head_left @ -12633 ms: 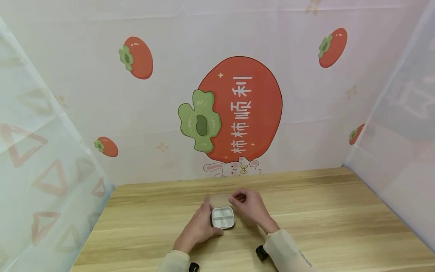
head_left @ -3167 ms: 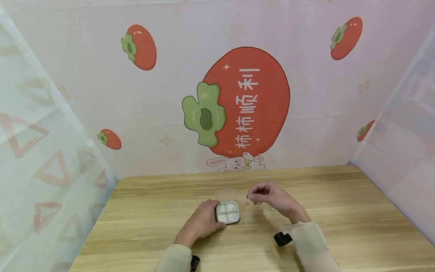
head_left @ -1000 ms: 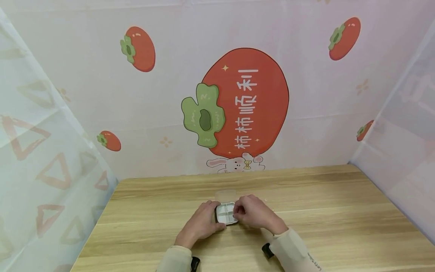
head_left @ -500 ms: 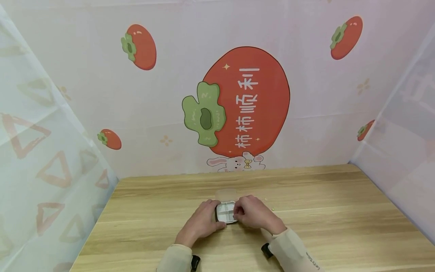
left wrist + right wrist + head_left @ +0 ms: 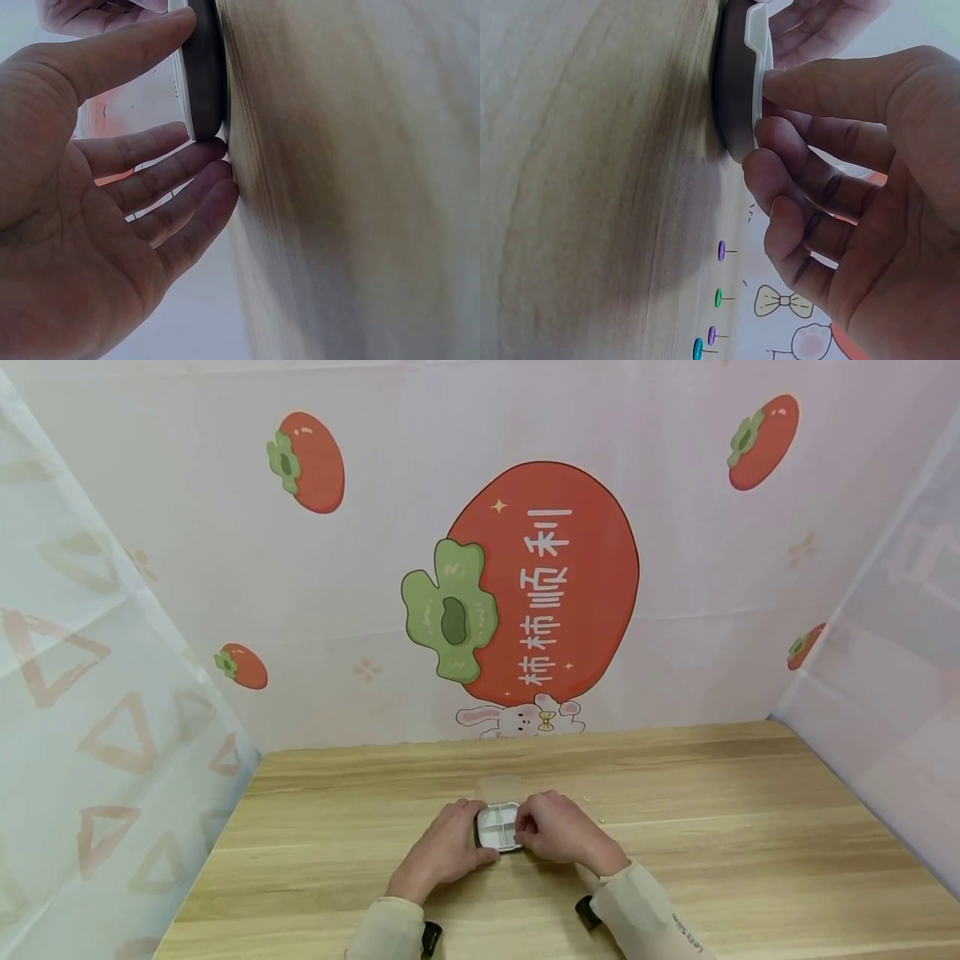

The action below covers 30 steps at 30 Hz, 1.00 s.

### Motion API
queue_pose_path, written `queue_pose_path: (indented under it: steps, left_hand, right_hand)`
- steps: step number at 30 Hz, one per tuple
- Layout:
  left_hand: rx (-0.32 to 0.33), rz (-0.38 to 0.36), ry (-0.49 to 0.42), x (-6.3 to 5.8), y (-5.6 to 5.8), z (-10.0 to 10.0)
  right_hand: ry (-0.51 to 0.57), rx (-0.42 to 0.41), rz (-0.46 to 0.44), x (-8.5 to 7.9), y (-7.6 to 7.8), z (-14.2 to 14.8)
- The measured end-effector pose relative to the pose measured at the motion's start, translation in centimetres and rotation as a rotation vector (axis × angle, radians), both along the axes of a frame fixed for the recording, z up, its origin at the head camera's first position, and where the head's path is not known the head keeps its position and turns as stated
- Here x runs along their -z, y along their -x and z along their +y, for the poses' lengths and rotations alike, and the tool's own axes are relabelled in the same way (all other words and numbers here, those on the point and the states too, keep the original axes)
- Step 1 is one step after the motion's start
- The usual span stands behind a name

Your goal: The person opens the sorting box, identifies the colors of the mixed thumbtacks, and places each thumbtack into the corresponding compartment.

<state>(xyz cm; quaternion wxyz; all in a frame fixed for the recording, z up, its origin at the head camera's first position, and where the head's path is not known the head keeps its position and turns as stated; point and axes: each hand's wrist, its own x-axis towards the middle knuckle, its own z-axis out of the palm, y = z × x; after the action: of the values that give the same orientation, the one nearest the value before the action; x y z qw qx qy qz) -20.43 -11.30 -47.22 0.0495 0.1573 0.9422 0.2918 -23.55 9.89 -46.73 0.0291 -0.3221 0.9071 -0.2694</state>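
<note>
A white four-compartment pill box [image 5: 491, 828] with a dark base lies on the wooden table, its clear lid [image 5: 498, 788] folded back. My left hand [image 5: 447, 847] holds it from the left, thumb on the near edge and index finger towards the far side. Over the right compartments, my right hand [image 5: 561, 831] has thumb and index finger pinched together, with a small dark speck at the tips that looks like a thumbtack. In the right wrist view the box wall hides those fingertips, while the other fingers [image 5: 766, 178] curl outside the rim.
Several thumbtacks lie point up on the table to the right of the box, among them a green thumbtack [image 5: 718, 298] and a teal thumbtack [image 5: 698, 349]. A fabric backdrop [image 5: 360, 610] printed with persimmons rises behind the table [image 5: 315, 827].
Earlier, my right hand pinched a thumbtack above the table, right of the box; it then moved left to the box. Over the last second both hands stay almost still.
</note>
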Motion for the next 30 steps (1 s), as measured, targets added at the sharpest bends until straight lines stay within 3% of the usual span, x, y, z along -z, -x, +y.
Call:
queue_pose_path:
  steps: [30]
  left_hand:
    - [0.002, -0.015, -0.003, -0.22, 0.04, 0.07]
  right_hand:
    - [0.013, -0.002, -0.029, 0.05, 0.19, 0.17]
